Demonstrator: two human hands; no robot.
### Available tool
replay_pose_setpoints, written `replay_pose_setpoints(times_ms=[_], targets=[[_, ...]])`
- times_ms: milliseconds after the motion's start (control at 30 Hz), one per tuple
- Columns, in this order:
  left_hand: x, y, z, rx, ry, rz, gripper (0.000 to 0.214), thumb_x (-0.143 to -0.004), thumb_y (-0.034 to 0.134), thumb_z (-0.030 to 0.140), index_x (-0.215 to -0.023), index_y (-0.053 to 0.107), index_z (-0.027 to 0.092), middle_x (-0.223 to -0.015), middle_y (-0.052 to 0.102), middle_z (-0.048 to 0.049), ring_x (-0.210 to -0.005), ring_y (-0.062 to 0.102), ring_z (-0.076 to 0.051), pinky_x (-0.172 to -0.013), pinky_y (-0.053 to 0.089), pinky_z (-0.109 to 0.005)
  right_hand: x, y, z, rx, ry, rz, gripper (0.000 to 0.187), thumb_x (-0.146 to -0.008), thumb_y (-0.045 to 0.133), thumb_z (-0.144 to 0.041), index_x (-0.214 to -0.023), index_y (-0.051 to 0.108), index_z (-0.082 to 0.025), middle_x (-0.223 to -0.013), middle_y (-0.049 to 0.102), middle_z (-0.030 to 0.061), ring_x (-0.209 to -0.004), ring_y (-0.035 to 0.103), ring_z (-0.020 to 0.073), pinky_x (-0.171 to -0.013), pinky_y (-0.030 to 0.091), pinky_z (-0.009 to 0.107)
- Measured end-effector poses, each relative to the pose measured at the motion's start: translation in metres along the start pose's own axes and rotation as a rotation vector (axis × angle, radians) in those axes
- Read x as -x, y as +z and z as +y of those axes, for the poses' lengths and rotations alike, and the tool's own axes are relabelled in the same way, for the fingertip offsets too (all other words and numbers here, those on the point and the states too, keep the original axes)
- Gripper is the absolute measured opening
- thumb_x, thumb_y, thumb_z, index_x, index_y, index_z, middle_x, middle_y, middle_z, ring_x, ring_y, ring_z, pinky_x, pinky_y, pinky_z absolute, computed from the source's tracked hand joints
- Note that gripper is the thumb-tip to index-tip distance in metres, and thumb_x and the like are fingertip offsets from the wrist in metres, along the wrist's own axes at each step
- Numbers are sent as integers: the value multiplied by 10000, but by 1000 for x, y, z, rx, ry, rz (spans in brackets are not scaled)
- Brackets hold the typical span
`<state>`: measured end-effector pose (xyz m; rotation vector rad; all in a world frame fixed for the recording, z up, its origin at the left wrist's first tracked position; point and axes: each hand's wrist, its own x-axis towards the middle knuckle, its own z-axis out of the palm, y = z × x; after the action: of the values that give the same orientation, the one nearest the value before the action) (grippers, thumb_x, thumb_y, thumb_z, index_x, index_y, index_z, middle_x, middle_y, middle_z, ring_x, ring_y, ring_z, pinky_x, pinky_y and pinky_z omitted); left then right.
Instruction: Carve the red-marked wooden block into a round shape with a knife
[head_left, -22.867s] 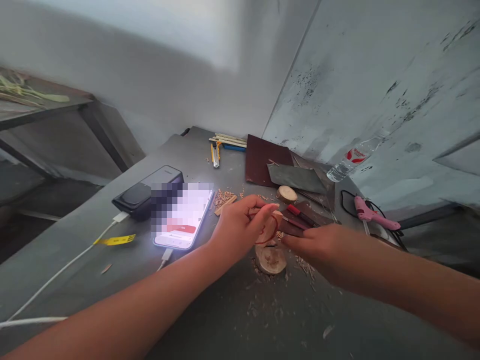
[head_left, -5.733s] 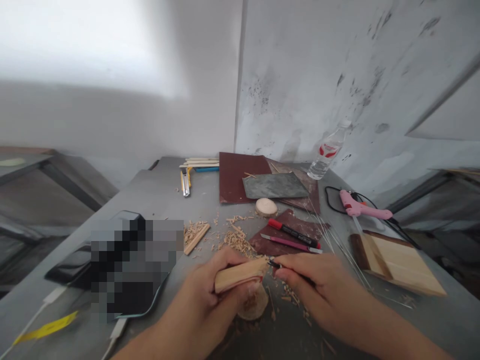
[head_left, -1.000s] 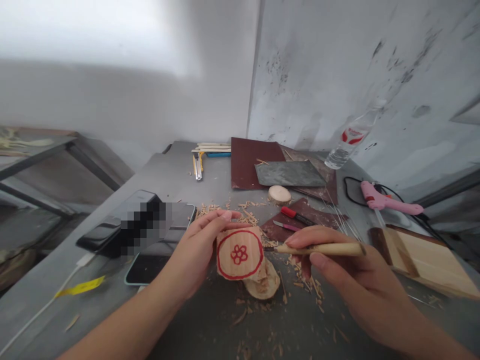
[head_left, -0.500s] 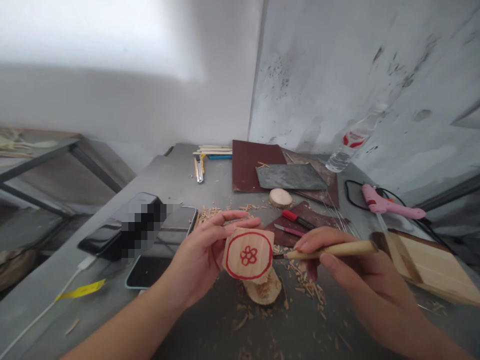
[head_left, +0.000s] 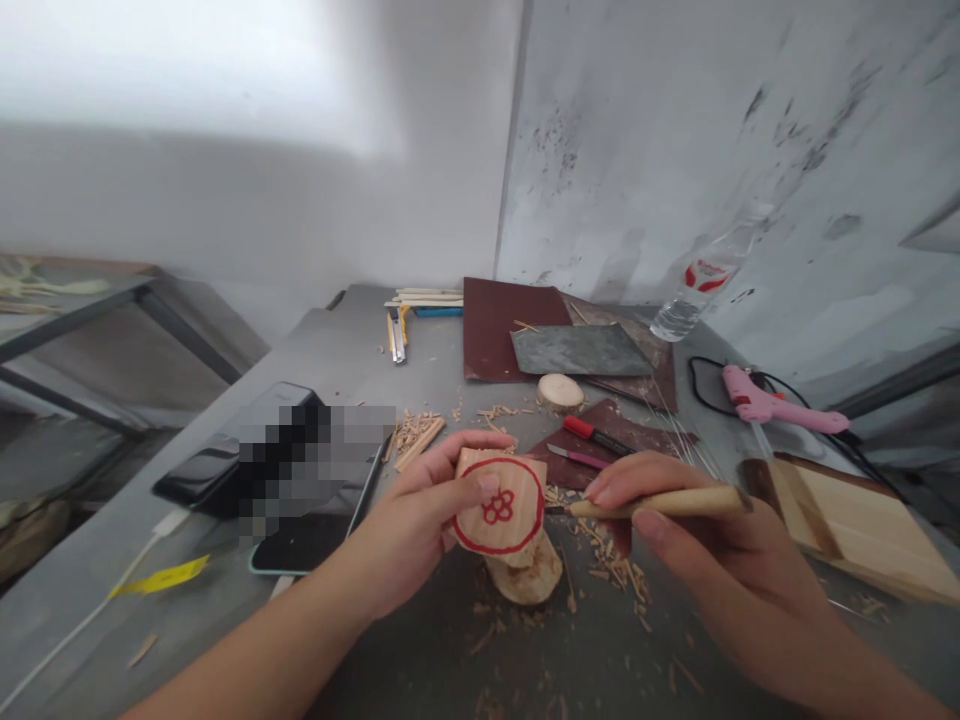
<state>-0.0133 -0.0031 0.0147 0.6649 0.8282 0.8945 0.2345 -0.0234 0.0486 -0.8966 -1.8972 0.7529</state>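
Far left, a yellow paper strip (head_left: 159,577) lies flat on the grey metal table (head_left: 337,350), w/ a white cable (head_left: 90,615) beside it. Next, a dark smartphone (head_left: 300,540), face up, part blurred. Now the left hand (head_left: 420,520): fingers curled round a pale wooden block w/ red ring & small red flower drawn on its face (head_left: 499,505), thumb pressed across the front, face tilted toward the cam. The block sits just above a rough round wood slice (head_left: 529,580), approx centre front; touching or not, can't tell. Shavings all round. The right hand (head_left: 697,545) is closed on a wooden-handled carving tool (head_left: 660,503), held near level, metal tip pointing left at the block's right edge. Behind: red-capped marker (head_left: 596,434), pink craft knife (head_left: 577,457). Far right, pale wooden board (head_left: 855,525), pink glue gun (head_left: 780,410).
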Motion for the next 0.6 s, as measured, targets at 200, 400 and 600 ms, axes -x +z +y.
replay_pose_setpoints(times_ms=[200,400,600], targets=[[0,1,3,-22,26,53,562,-713,893,337,-1211,679,189,-1123,779,-105,-855,716,-185,-685,544,-251,-8,-10,-6,134,-44,-1,159,-930,751,-222,-783,696,-249,-849,737,17,-897,728,213,-765,578,291],[-2,3,6,-46,135,110,505,-724,902,484,-1087,718,184,-1009,778,-71,-795,670,-147,-680,518,-228,-20,-7,-32,-148,219,141,256,-1011,666,-360,-790,654,-231,-799,655,18,-526,500,118,-456,372,256],[-4,2,4,-66,175,132,506,-773,835,569,-1055,714,166,-1022,763,-75,-826,663,-165,-668,496,-229,-57,19,-46,-586,353,47,171,-1037,621,-401,-939,644,-262,-664,588,-24,-477,332,113,-439,185,256]])
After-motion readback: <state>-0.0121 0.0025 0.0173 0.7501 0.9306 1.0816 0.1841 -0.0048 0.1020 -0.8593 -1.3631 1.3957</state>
